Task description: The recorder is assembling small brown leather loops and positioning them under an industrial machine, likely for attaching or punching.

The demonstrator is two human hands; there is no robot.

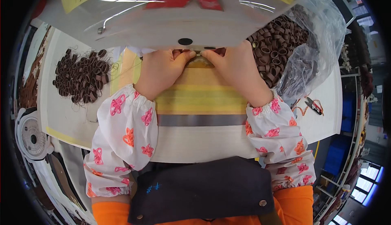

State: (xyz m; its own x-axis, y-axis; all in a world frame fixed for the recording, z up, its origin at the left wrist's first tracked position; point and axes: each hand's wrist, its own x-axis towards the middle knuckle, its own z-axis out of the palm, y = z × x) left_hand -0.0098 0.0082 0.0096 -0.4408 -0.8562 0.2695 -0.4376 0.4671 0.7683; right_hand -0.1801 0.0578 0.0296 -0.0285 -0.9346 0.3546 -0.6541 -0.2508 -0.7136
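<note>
My left hand [161, 68] and my right hand [238, 68] meet at the front of a grey machine head [134, 29], which looks like a sewing machine. Each hand is closed, thumb against fingers, with the two thumb tips close together. Whatever they pinch is mostly hidden by the fingers and the machine. Beneath them the machine bed is covered with yellow tape [195, 98]. Left of my left hand lies a pile of small brown loops [81, 78] with loose threads. Beyond my right hand, more brown loops [273, 49] are heaped in a clear plastic bag [315, 58].
A pair of thread snips [314, 106] lies at the right of the white table [183, 141], beside an orange cord. A metal strip [199, 120] crosses the bed in front of me. Off the table's left edge stands a white fan [33, 137]; blue bins [340, 153] stand at the right.
</note>
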